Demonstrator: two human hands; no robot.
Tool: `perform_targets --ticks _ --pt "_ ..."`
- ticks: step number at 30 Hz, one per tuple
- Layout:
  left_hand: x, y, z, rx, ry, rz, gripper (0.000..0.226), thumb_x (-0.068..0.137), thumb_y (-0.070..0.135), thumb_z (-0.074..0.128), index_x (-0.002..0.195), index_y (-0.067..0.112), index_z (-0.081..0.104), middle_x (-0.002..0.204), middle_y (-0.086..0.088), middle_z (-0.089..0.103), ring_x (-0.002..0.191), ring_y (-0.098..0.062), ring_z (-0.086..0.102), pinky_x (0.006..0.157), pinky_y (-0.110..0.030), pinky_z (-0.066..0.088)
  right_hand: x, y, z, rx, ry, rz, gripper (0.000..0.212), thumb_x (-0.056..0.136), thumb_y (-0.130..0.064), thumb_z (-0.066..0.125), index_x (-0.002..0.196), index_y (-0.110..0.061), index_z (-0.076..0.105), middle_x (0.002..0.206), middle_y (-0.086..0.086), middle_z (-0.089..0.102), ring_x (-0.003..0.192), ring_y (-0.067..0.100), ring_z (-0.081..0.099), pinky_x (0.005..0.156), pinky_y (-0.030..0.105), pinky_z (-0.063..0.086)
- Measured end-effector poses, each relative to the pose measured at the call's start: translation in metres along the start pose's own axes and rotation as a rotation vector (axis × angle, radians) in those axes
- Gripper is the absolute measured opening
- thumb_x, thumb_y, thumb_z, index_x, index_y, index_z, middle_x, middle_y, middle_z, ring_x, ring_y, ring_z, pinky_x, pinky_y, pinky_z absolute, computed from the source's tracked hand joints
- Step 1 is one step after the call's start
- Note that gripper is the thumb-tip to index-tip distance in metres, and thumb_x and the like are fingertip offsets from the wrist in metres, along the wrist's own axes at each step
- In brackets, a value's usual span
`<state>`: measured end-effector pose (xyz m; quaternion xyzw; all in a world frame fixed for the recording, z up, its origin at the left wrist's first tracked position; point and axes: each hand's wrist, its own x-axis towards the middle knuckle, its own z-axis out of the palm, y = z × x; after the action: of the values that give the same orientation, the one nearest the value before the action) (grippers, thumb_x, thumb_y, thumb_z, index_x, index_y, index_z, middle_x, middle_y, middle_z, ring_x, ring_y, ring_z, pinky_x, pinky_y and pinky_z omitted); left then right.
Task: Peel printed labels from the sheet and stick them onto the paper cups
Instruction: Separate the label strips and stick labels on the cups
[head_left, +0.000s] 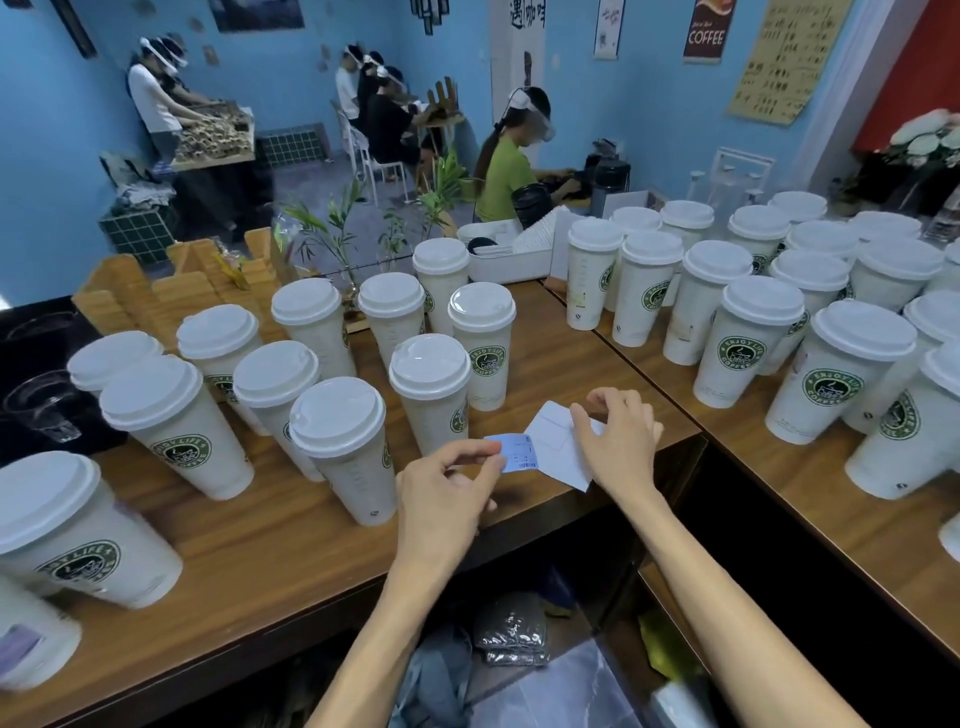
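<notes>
1. Head view shows the left hand (447, 499) pinching a small pale-blue printed paper label (517, 453) by its left edge between thumb and fingers, while the right hand (618, 441) pinches the thin white rectangular backing sheet (553, 441) just beside it.
2. Both are held in the air above the front edge of the brown wood-grain surface (550, 358), with the label apparently nearly or fully free of the sheet.
3. Likely risk: the flimsy label could curl, so its sticky side catches on itself or on a fingertip.
4. The nearest tall white paper cup with a green round logo and domed white plastic lid (431, 389) stands near the hands; its wall is smooth, curved and tapered, so a label pressed unevenly may wrinkle or sit crooked.
5. Many similar cups crowd the surface, light and top-heavy by the look of them; a careless reach could tip one into its neighbours.
</notes>
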<state>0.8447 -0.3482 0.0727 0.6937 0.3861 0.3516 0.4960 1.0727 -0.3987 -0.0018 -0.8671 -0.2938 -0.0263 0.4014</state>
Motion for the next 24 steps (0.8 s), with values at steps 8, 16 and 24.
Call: perform_targets --ticks 8,16,24 --pt "-0.002 0.020 -0.011 -0.086 0.047 0.028 0.013 0.082 0.018 0.085 0.090 0.027 0.080 0.081 0.006 0.078 0.046 -0.012 0.060 0.058 -0.031 0.057 -0.072 -0.095 -0.069 0.869 -0.395 0.053 0.038 0.079 -0.056 0.071 0.090 -0.020 0.070 0.081 -0.007 0.068 0.074 0.007 0.062 0.066 0.017 0.045" --pt "-0.022 0.040 -0.057 -0.154 0.128 0.072 0.029 0.082 0.012 0.085 0.104 0.026 0.072 0.077 0.002 0.078 0.041 -0.015 0.051 0.046 -0.024 0.045 -0.096 -0.137 -0.073 0.988 -0.543 0.061 0.006 0.091 -0.013 0.076 0.086 -0.011 0.074 0.069 0.005 0.069 0.064 0.014 0.059 0.060 0.027 0.041" --pt "-0.042 0.039 -0.131 -0.264 0.283 0.016 0.025 0.084 0.012 0.083 0.106 0.022 0.077 0.076 -0.010 0.077 0.043 -0.014 0.046 0.045 -0.017 0.040 -0.126 -0.202 -0.056 1.026 -0.735 -0.033 0.011 0.088 -0.014 0.078 0.078 -0.014 0.075 0.073 0.008 0.073 0.060 0.016 0.057 0.053 0.021 0.041"
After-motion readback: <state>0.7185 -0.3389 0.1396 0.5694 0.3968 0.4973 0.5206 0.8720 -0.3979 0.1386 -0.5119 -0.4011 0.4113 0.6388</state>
